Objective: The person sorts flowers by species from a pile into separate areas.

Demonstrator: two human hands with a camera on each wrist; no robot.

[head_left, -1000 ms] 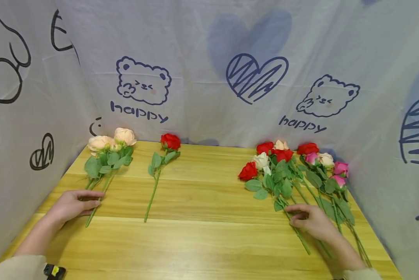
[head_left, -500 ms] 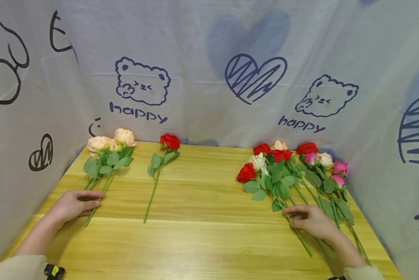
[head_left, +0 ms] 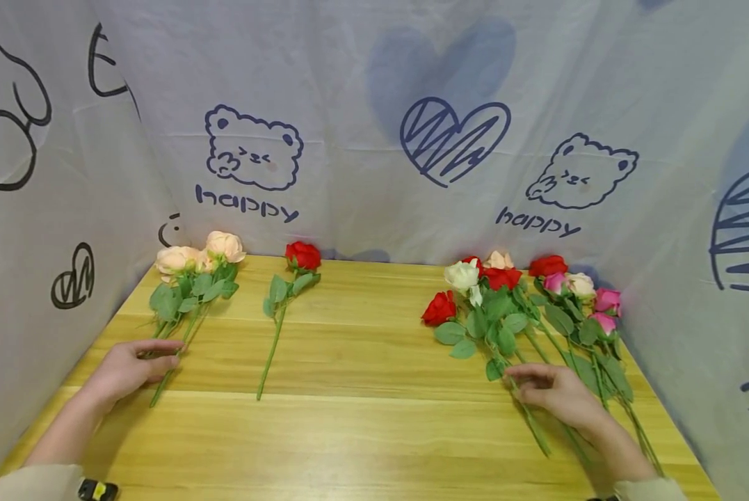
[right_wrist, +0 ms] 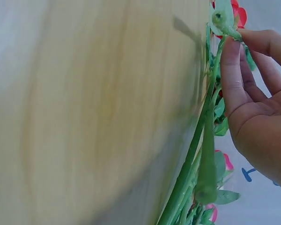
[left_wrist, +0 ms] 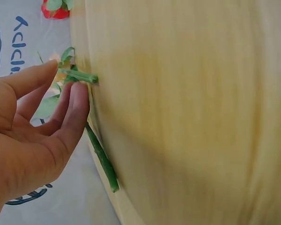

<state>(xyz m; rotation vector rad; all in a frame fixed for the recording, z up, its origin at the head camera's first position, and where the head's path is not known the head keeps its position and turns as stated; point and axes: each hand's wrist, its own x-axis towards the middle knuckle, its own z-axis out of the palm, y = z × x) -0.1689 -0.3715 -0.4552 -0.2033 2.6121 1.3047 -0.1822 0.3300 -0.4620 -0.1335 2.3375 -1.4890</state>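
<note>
At the left, my left hand [head_left: 126, 367] holds the stem of a peach flower [head_left: 225, 245] between thumb and fingertips, its bloom lying toward the back curtain. The left wrist view shows that cut green stem [left_wrist: 86, 77] passing between thumb and fingers, with a second stem [left_wrist: 102, 159] below the hand. On the right, my right hand [head_left: 556, 396] pinches the stem of a white rose [head_left: 462, 275], which overlaps a red rose behind it. In the right wrist view the pinched stem end [right_wrist: 220, 19] points toward the camera, above several other stems.
A single red rose [head_left: 302, 256] lies apart, left of centre. More red, pink and cream roses [head_left: 608, 301] are bunched at the right, stems crossing under my right hand. A printed curtain [head_left: 349, 174] borders the wooden table [head_left: 361, 445] at the back and sides.
The white rose has shifted left and up, now covering part of the red rose behind it. My right hand has moved slightly left; my left hand stays almost still.
</note>
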